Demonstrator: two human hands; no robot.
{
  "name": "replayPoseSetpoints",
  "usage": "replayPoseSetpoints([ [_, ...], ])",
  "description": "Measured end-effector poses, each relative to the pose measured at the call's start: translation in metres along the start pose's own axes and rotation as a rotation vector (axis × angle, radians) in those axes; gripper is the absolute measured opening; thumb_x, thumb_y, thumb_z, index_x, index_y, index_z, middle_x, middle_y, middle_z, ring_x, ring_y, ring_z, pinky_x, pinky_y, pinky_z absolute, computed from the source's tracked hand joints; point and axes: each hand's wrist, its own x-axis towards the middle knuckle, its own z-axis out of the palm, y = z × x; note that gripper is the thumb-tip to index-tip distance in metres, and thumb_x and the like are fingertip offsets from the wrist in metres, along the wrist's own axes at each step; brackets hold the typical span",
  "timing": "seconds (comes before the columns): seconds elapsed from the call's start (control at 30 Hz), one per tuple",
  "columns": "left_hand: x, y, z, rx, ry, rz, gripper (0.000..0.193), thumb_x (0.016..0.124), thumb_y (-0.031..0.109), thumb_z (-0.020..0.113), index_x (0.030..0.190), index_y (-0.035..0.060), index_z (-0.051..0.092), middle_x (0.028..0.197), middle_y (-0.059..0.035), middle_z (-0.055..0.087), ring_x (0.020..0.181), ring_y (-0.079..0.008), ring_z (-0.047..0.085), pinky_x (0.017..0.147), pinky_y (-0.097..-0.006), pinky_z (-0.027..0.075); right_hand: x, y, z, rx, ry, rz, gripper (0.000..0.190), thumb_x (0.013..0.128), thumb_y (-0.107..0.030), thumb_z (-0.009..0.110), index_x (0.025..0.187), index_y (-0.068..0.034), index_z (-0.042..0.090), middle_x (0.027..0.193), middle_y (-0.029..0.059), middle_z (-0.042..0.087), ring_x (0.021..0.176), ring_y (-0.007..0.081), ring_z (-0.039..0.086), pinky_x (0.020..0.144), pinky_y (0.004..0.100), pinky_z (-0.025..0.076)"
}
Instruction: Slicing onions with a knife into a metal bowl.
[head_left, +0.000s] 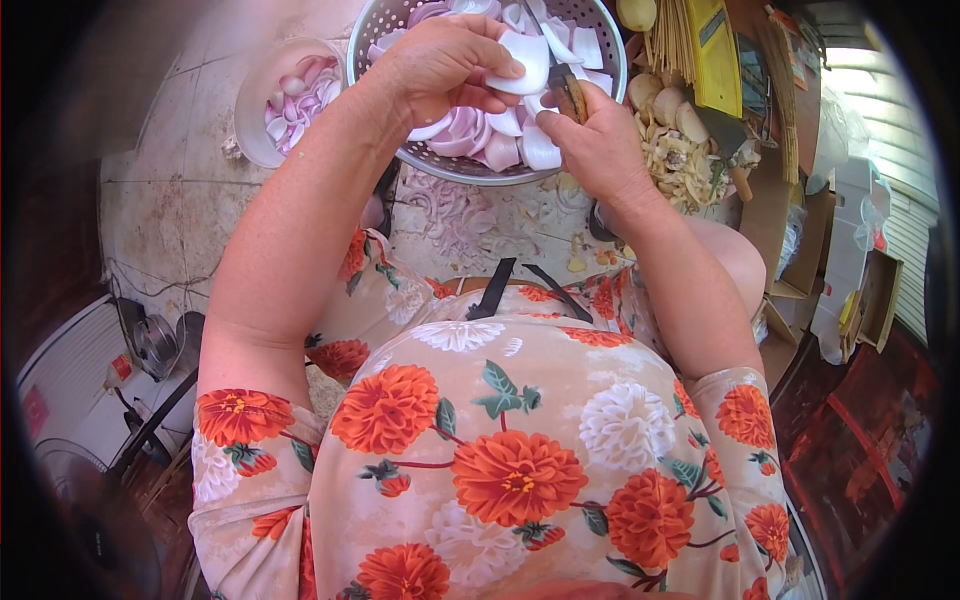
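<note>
A perforated metal colander (480, 178) full of onion layers stands on the floor before me. Over it, my left hand (457, 67) pinches a pale piece of onion (525, 64) between thumb and fingers. My right hand (600, 135) grips the dark and wooden handle of a knife (568, 94), whose blade points up and away across the onion layers. The two hands are apart, the knife close to the right of the held piece. To the left of the colander, a pale round bowl (251, 112) contains smaller purple-white onion pieces (300, 101).
Onion skins and scraps (450, 214) lie on the tiled floor below the colander. At the right are vegetable peelings (682, 169), a yellow slicer (712, 56), a bundle of thin sticks (670, 37) and cardboard boxes (772, 232). A fan (154, 345) and cables are at the left.
</note>
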Motion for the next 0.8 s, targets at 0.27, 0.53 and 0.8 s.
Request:
replayPoseSetpoints([
  [0.27, 0.009, -0.017, 0.004, 0.251, 0.067, -0.024, 0.033, 0.083, 0.007, 0.067, 0.114, 0.0020, 0.059, 0.100, -0.0125, 0.066, 0.079, -0.0180, 0.069, 0.066, -0.0265, 0.058, 0.003, -0.004, -0.010, 0.226, -0.011, 0.187, 0.027, 0.082, -0.022, 0.068, 0.100, -0.002, 0.064, 0.076, 0.0055, 0.065, 0.060, 0.0106, 0.059, 0.056, 0.0283, 0.049],
  [0.53, 0.038, -0.022, -0.010, 0.498, 0.296, 0.074, 0.043, 0.084, 0.005, 0.058, 0.127, 0.0022, 0.058, 0.115, -0.0130, 0.065, 0.096, -0.0199, 0.067, 0.080, -0.0320, 0.055, -0.004, -0.018, -0.017, 0.322, 0.034, 0.119, 0.020, 0.086, -0.016, 0.067, 0.098, -0.002, 0.062, 0.068, -0.0006, 0.059, 0.051, 0.0053, 0.051, 0.046, 0.0227, 0.041],
  [0.8, 0.070, -0.036, -0.058, 1.330, 0.621, 0.263, 0.048, 0.081, 0.018, 0.066, 0.128, 0.0076, 0.058, 0.112, -0.0163, 0.068, 0.102, -0.0304, 0.066, 0.092, -0.0380, 0.051, -0.006, -0.017, -0.019, 0.224, 0.021, 0.104, 0.026, 0.083, -0.020, 0.069, 0.100, -0.002, 0.064, 0.077, 0.0036, 0.066, 0.062, 0.0094, 0.059, 0.058, 0.0273, 0.049],
])
